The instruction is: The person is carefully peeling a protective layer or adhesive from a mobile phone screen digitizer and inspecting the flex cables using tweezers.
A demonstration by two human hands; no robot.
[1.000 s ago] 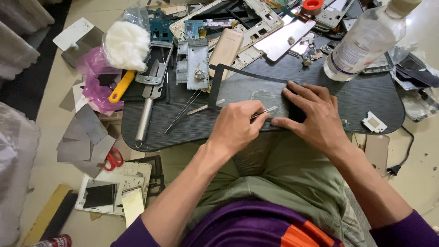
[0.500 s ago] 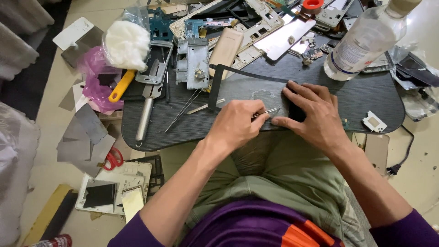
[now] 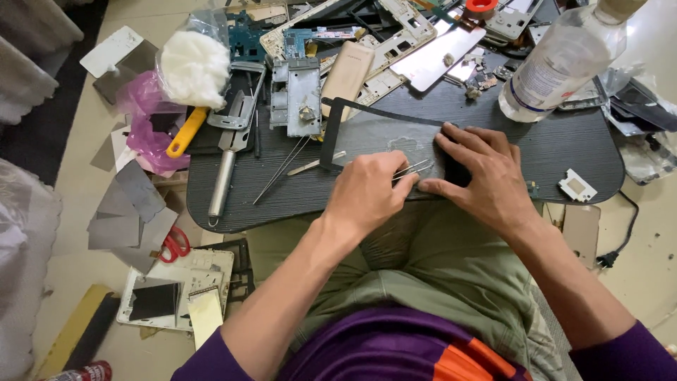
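Thin grey glass panel with black border (image 3: 381, 144), flat near mid-surface (image 3: 564, 152): light, stiff, brittle, slippery. Left hand (image 3: 367, 194) pinching slim metal tweezers (image 3: 412, 169); right hand (image 3: 486, 176) spread, pressing panel's right edge. Best gripped by edges.

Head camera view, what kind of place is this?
Probably an informal phone-repair spot. A dark low table is crowded with phone frames and circuit boards. The left hand works tweezers on a screen panel steadied by the right hand.
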